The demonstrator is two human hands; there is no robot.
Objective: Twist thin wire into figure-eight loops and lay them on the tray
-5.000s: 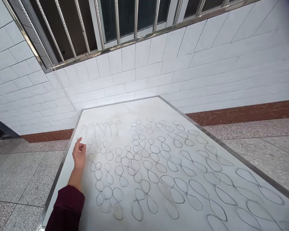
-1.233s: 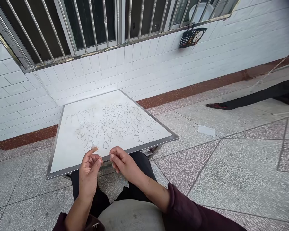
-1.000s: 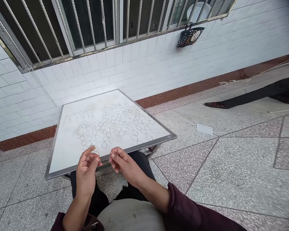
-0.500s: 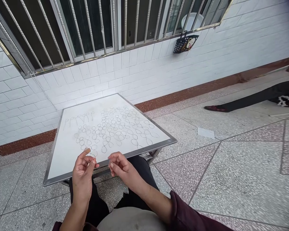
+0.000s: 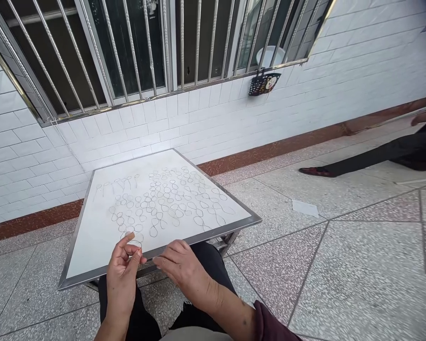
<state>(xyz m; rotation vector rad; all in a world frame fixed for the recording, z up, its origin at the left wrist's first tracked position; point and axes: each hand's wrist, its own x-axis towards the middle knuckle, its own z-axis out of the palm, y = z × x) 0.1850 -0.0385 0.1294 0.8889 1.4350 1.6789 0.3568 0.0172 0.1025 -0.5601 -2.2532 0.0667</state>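
My left hand (image 5: 123, 267), over the table's near edge, pinches a thin wire loop (image 5: 137, 243) between thumb and fingers. Just right of it is my right hand (image 5: 184, 267), back turned up, fingers bent and drawn together toward the left fingertips. Whatever its fingertips hold, if anything, is too small or hidden to make out. On the white table (image 5: 92, 255) with a grey metal rim lie many thin dark wire loops (image 5: 168, 192), several of them twisted into figure-eights. A row of loops with straight tails (image 5: 119, 182) lies at the far left.
A white tiled wall (image 5: 213, 113) with a barred window (image 5: 142, 52) stands behind the table. A dark basket (image 5: 264, 84) hangs from the bars. At right, another person's leg (image 5: 369, 154) stretches across the speckled floor (image 5: 369, 270), near a white paper piece (image 5: 305, 208).
My right hand has turned its back upward and moved slightly left, closer to my left hand. My left hand keeps its pinch on the wire loop. The view has tilted slightly upward.
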